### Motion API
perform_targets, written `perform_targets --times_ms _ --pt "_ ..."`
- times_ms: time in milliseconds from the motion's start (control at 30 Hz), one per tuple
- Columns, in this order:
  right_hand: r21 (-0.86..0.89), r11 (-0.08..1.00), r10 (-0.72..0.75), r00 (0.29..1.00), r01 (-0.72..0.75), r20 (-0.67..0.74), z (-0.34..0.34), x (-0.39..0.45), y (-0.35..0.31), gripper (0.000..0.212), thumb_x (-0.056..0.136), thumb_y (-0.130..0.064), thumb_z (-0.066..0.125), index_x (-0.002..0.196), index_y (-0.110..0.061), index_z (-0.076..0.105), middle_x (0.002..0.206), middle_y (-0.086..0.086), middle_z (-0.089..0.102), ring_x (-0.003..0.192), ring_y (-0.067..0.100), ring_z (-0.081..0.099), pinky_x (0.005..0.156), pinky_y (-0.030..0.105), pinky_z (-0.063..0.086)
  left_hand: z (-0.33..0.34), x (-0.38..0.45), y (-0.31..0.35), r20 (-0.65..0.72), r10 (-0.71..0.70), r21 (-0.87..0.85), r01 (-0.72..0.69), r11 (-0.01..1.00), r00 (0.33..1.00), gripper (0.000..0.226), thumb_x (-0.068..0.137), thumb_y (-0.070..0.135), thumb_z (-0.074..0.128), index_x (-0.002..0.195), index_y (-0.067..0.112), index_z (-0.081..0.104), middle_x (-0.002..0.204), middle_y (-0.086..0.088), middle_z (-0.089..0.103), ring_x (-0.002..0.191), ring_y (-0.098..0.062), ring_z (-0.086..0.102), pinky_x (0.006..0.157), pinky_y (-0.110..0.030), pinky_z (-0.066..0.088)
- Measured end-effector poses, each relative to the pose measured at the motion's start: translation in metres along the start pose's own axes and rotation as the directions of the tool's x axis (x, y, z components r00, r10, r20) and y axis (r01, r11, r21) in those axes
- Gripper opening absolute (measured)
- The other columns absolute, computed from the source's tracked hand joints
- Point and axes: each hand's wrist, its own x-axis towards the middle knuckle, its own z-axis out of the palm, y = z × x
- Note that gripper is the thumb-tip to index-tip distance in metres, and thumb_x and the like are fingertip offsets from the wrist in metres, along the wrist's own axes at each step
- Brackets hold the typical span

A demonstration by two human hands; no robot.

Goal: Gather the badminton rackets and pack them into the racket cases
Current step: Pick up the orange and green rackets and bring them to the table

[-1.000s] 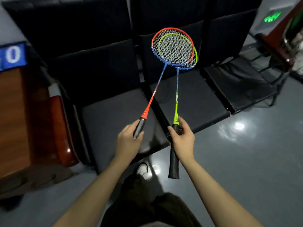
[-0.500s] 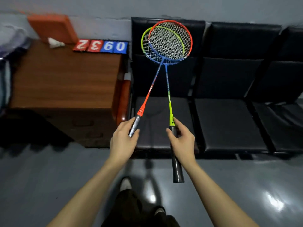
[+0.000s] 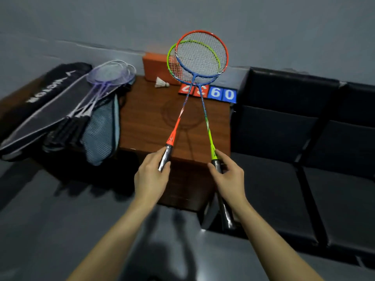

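I've got one racket in each hand, both raised over the counter (image 3: 142, 126). My left hand (image 3: 151, 177) grips the handle of the orange-and-blue racket (image 3: 203, 53). My right hand (image 3: 229, 179) holds the green racket (image 3: 172, 63) high on its grip with thumb and curled fingers, so the butt end hangs below my wrist. The shafts cross just under the heads and the heads overlap, orange frame in front. I read that as bunching the pair so they go into a case together.

The cases lie at the left end of the counter: a black racket case (image 3: 50, 104) and a blue-grey case (image 3: 101, 130) partly under it, with a bundle of purple rackets (image 3: 109, 78) lying on top, not yet packed. Exact count of purple ones is hard to tell as the frames overlap. Whether either case is unzipped is unclear. A shuttlecock (image 3: 161, 83) sits by an orange box (image 3: 156, 67). The racket shafts cover part of the score cards (image 3: 222, 95).
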Motion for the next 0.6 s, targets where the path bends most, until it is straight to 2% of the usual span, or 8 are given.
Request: perform_targets --times_ms 233,367,500,600 --pt "-0.028 0.998 -0.05 0.998 0.051 0.039 0.114 0.045 -0.06 0.044 0.079 -0.019 0.071 0.122 -0.019 0.061 0.114 -0.004 0.067 0.107 0.01 0.061 0.091 0.035 0.05 -0.076 0.084 -0.076 -0.053 -0.006 0.049 0.008 0.999 0.999 0.043 0.081 0.015 0.066 0.123 0.023 0.057 0.114 0.001 0.062 0.101 -0.022 0.06 0.081 -0.037 0.049" --pt "-0.034 0.996 -0.078 0.993 0.081 0.084 0.165 0.08 -0.079 0.042 0.079 -0.02 0.071 0.12 -0.02 0.063 0.111 -0.005 0.068 0.105 0.01 0.062 0.088 0.033 0.05 -0.092 0.131 -0.114 -0.08 -0.048 0.044 0.052 0.998 0.996 0.042 0.08 0.013 0.066 0.121 0.02 0.059 0.11 -0.004 0.064 0.099 -0.026 0.06 0.081 -0.04 0.049" --pt "-0.024 0.995 -0.094 0.987 0.098 0.126 0.216 0.118 -0.091 0.04 0.079 -0.02 0.07 0.119 -0.02 0.063 0.111 -0.004 0.069 0.105 0.01 0.062 0.089 0.03 0.049 -0.1 0.18 -0.146 -0.098 -0.087 0.041 0.091 0.995 0.991 0.042 0.08 0.014 0.066 0.121 0.021 0.06 0.107 -0.004 0.065 0.097 -0.026 0.06 0.08 -0.037 0.049" --pt "-0.001 0.995 -0.101 0.982 0.102 0.158 0.255 0.146 -0.097 0.04 0.079 -0.021 0.07 0.119 -0.02 0.063 0.111 -0.002 0.069 0.106 0.014 0.063 0.09 0.033 0.05 -0.109 0.215 -0.169 -0.097 -0.099 0.069 0.106 0.992 0.99 0.042 0.081 0.016 0.066 0.121 0.024 0.059 0.107 -0.003 0.064 0.096 -0.025 0.06 0.079 -0.038 0.05"
